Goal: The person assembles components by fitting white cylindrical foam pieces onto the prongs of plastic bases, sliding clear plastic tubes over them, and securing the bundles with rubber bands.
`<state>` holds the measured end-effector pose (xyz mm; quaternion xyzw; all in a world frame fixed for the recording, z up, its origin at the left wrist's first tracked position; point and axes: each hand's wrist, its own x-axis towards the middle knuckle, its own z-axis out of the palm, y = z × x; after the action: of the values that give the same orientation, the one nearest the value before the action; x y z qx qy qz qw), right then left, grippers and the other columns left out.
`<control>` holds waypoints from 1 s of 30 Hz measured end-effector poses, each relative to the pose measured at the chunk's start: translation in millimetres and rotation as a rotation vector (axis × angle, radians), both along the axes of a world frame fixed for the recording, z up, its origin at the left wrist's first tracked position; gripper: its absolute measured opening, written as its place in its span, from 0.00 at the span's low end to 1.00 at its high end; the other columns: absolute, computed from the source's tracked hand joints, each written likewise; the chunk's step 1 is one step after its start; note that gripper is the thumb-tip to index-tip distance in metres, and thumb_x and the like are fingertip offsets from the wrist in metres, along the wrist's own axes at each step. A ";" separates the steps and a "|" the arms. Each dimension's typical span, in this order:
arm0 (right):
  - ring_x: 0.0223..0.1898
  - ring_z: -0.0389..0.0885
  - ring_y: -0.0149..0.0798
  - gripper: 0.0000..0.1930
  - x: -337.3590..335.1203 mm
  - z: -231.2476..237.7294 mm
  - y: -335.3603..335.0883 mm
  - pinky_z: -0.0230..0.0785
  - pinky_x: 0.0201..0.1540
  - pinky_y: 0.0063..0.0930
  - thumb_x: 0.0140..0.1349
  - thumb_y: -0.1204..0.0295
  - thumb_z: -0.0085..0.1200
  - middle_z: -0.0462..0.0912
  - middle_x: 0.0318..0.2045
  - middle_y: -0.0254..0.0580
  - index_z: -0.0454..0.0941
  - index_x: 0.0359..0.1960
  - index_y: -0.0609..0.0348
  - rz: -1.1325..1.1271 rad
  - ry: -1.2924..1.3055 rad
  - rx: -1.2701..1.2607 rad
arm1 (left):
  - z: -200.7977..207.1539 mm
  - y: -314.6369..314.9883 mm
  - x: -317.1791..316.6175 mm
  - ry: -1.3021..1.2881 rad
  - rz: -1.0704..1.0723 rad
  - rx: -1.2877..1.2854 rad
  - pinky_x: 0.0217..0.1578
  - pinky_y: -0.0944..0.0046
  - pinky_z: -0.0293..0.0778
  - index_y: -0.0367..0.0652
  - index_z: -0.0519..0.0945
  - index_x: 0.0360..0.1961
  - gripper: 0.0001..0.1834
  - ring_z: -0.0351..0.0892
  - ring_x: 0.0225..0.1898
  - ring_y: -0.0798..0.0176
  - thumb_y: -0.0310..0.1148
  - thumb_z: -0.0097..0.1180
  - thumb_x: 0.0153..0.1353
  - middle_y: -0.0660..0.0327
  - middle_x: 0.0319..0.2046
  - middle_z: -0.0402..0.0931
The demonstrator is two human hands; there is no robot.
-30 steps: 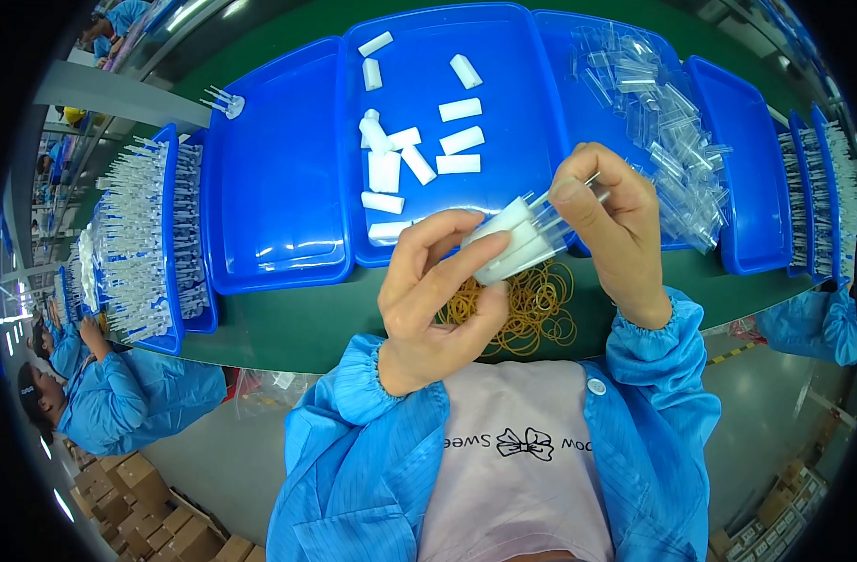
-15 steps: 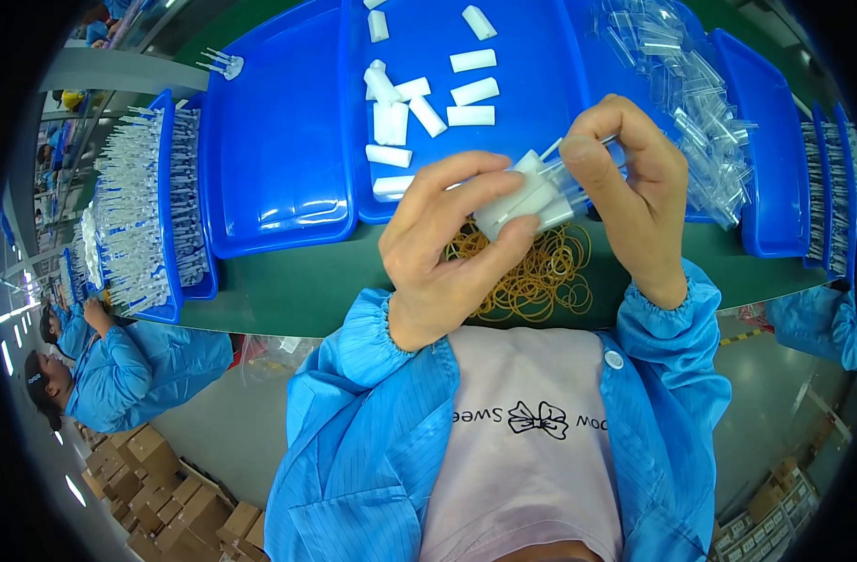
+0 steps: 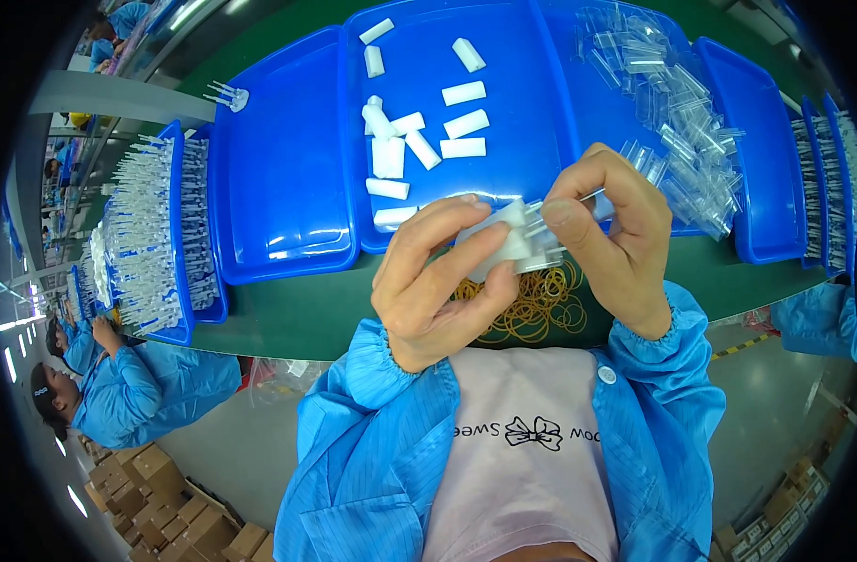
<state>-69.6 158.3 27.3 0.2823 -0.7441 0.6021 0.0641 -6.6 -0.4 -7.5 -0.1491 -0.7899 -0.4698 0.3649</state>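
Note:
My left hand [image 3: 430,286] is closed around several white blocks [image 3: 508,234], gripping them between thumb and fingers. Clear plastic sleeves [image 3: 541,259] stick out from the right side of these blocks. With thumb and forefinger pinched, my right hand [image 3: 616,234] holds the clear plastic at its right end. The fingers partly hide how blocks and sleeves fit together. Below both hands, a pile of tan rubber bands [image 3: 539,309] lies on the green table [image 3: 288,318]. Beyond them, loose white blocks [image 3: 387,157] are scattered in the middle blue tray [image 3: 513,47].
Many clear plastic sleeves [image 3: 695,155] fill the blue tray at right. The left blue tray [image 3: 283,178] has a small white pronged piece [image 3: 228,96] at its corner. Racks of thin white parts [image 3: 147,239] stand farther left. A person in blue [image 3: 157,384] works at left.
The whole view has shifted, so trays appear lower. My hands stay together on the blocks and sleeves; the blocks have turned a little, and my right hand sits slightly closer to my left.

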 end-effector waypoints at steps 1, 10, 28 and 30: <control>0.19 0.70 0.26 0.06 0.1 -2.0 -1.1 0.60 0.22 0.18 0.52 0.73 0.60 0.75 0.22 0.33 0.75 0.24 0.59 -0.004 0.001 -0.003 | 1.1 1.1 0.7 -0.009 0.020 -0.014 0.36 0.63 0.77 0.38 0.81 0.35 0.19 0.79 0.38 0.54 0.19 0.66 0.35 0.55 0.38 0.76; 0.21 0.66 0.18 0.08 1.4 -14.0 -8.2 0.57 0.22 0.14 0.57 0.70 0.57 0.73 0.19 0.28 0.74 0.26 0.60 0.023 -0.294 -0.201 | 6.4 4.3 0.7 -0.038 0.095 -0.135 0.31 0.65 0.75 0.40 0.82 0.36 0.20 0.78 0.33 0.58 0.18 0.65 0.36 0.59 0.33 0.76; 0.28 0.67 0.22 0.12 -8.8 -7.1 11.4 0.59 0.30 0.17 0.64 0.65 0.49 0.72 0.25 0.32 0.74 0.29 0.62 0.082 -0.383 -0.136 | -5.6 -7.7 11.2 -0.759 -0.439 1.027 0.46 0.64 0.74 0.34 0.64 0.55 0.32 0.74 0.47 0.61 0.31 0.64 0.51 0.54 0.47 0.69; 0.31 0.67 0.25 0.13 -11.0 -6.8 14.1 0.59 0.32 0.17 0.65 0.64 0.46 0.73 0.31 0.34 0.75 0.34 0.63 0.170 -0.288 -0.077 | -10.6 -10.7 11.8 -0.728 -0.424 1.058 0.46 0.64 0.74 0.34 0.66 0.53 0.28 0.74 0.47 0.62 0.29 0.63 0.52 0.53 0.46 0.71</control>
<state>-80.6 172.4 20.5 0.2524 -0.6953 0.6677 -0.0834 5.2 -11.1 -18.1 0.0657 -0.4797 -0.8750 -0.0007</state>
